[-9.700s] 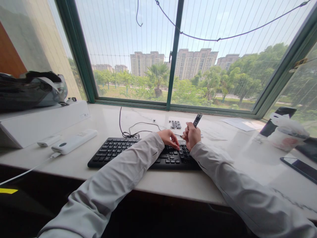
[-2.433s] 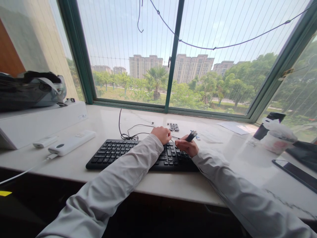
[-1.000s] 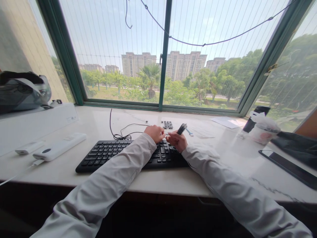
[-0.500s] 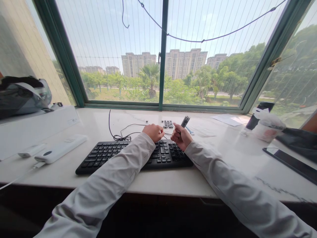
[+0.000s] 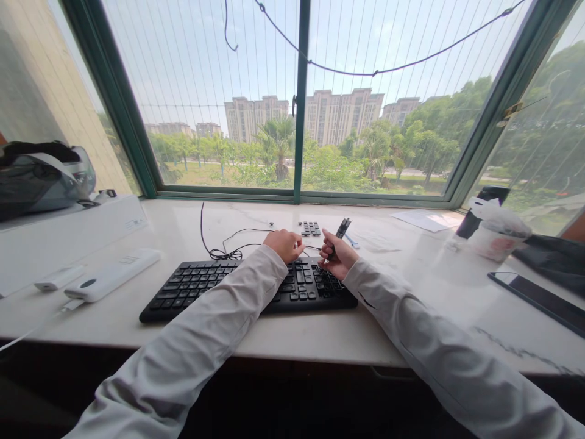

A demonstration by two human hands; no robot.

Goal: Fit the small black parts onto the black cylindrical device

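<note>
A black keyboard (image 5: 192,286) lies in front of me, its number pad on the right partly stripped of keycaps. My right hand (image 5: 337,259) hovers over that stripped end, closed around a slim black tool (image 5: 342,228) whose pronged upper end points up. Toward the left hand, a thin dark and reddish rod or wire shows beside its fingers; I cannot tell what it belongs to. My left hand (image 5: 284,245) is curled above the keyboard's rear edge, and its fingertips hide whatever they may hold. Loose black keycaps (image 5: 311,228) lie in rows behind the hands.
The keyboard's black cable (image 5: 223,253) coils behind it. A small blue item (image 5: 351,241) lies right of the keycaps. At left are a white power bank (image 5: 112,274) and a white box (image 5: 123,213). On the right are a phone (image 5: 543,302), a plastic bag (image 5: 498,235) and paper (image 5: 427,219).
The black tool has turned a little in my right hand, showing its pronged end more clearly. My right hand has shifted slightly; the left hand has hardly moved.
</note>
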